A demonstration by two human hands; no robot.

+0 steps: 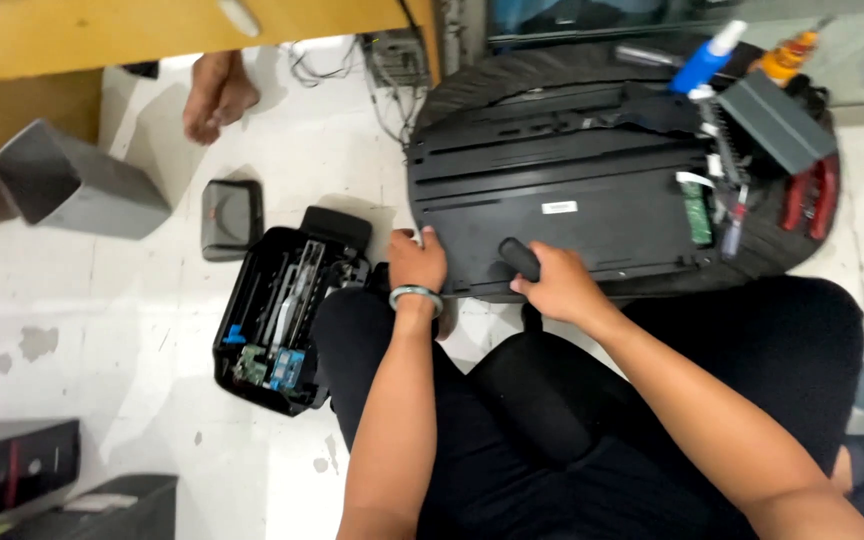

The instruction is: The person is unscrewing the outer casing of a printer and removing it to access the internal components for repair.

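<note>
Two forearms were extended: left hand (pixel 416 262) was pressed flat on one black panel (pixel 562 215), right hand (pixel 557 287) clenched round one black handle (pixel 519 258)

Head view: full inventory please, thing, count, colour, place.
printer base panel: 1, black, upside down on a tyre, centre
tyre: 1, black, under the panel
screwdriver handle: 1, black, in right hand
opened printer chassis: 1, black with blue parts, floor, left of knees
small cover: 1, dark grey, floor
bin: 1, grey, tipped, far left
spray bottle: 1, blue, top right
grey tray part: 1, top right
another person's foot: 1, top left
left hand: on panel edge, wristband
right hand: closed around handle
</note>
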